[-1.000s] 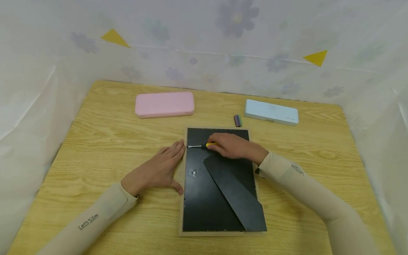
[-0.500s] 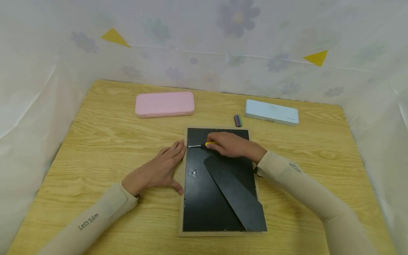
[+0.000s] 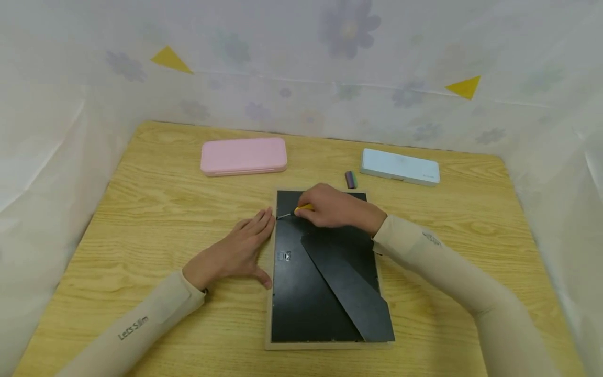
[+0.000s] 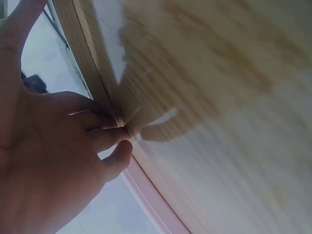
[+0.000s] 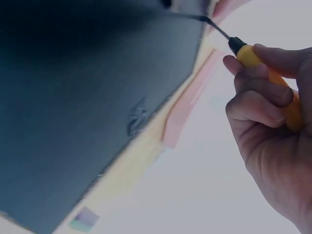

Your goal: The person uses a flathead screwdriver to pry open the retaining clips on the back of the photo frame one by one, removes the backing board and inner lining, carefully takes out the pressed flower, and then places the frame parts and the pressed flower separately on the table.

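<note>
A picture frame (image 3: 311, 293) lies face down on the table, its black backing and slanted stand flap (image 3: 348, 288) upward. My right hand (image 3: 330, 207) grips a screwdriver (image 5: 251, 56) by its yellow handle, over the upper part of the backing. The screwdriver's tip meets the frame's left edge, near the upper left corner. In the right wrist view the fingers curl round the handle. My left hand (image 3: 240, 251) lies spread on the table along the frame's left side, fingertips against the wooden edge. In the left wrist view its fingers (image 4: 114, 161) touch that edge.
A pink case (image 3: 243, 156) lies at the back left of the wooden table (image 3: 155, 209), and a pale blue case (image 3: 400, 166) at the back right. A small purple and green block (image 3: 350, 179) sits just beyond the frame. White patterned sheeting (image 3: 282, 63) surrounds the table.
The right hand has moved slightly left and up, and the screwdriver now stands more steeply, its tip still at the frame's left edge. The left hand keeps its place.
</note>
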Tool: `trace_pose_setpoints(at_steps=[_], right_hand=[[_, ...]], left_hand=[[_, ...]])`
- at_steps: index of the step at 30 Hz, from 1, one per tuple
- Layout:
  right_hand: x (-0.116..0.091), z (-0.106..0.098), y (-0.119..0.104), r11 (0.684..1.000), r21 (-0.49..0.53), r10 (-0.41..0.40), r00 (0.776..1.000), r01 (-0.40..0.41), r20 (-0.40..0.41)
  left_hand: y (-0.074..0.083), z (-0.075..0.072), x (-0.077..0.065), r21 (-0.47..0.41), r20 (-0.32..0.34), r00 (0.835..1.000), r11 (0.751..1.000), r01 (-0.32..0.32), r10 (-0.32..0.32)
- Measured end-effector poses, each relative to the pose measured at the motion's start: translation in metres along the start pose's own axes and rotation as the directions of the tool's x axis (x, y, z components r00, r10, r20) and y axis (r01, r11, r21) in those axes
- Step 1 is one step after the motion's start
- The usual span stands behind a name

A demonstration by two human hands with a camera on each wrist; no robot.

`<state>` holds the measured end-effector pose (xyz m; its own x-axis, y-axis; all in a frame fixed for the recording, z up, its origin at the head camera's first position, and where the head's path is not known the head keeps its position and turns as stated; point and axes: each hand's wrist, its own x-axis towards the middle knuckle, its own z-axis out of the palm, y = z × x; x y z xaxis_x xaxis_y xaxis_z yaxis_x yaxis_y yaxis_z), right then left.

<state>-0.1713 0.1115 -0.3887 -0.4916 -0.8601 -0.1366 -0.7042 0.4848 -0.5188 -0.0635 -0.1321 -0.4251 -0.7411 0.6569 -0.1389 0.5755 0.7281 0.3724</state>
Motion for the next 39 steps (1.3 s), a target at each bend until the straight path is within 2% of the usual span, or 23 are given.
trace_pose_setpoints(at_steps=[6,13,21,33,39], right_hand=[[0.008,-0.008,-0.011,0.999,-0.023,-0.049,0.999,0.049,0.007],[0.02,-0.016,-0.024,0.998,-0.045,-0.05,0.999,0.051,0.016],[0.03,-0.021,-0.038,0.996,-0.067,-0.061,0.998,0.062,0.02],[0.038,-0.021,-0.05,0.982,-0.096,-0.156,0.986,0.161,0.058],[0.041,-0.022,-0.055,0.984,-0.129,-0.113,0.989,0.125,0.094]], left_hand=[[-0.001,0.0,0.0,0.005,0.01,1.0,1.0,-0.001,0.001],[0.0,-0.002,0.0,0.009,0.017,1.0,1.0,0.007,-0.007],[0.002,-0.001,0.0,-0.026,0.012,1.0,1.0,0.002,-0.001],[-0.001,0.002,-0.003,-0.073,0.013,1.0,0.997,0.011,-0.01],[-0.003,0.003,-0.001,-0.083,0.027,1.0,0.996,0.014,-0.012]])
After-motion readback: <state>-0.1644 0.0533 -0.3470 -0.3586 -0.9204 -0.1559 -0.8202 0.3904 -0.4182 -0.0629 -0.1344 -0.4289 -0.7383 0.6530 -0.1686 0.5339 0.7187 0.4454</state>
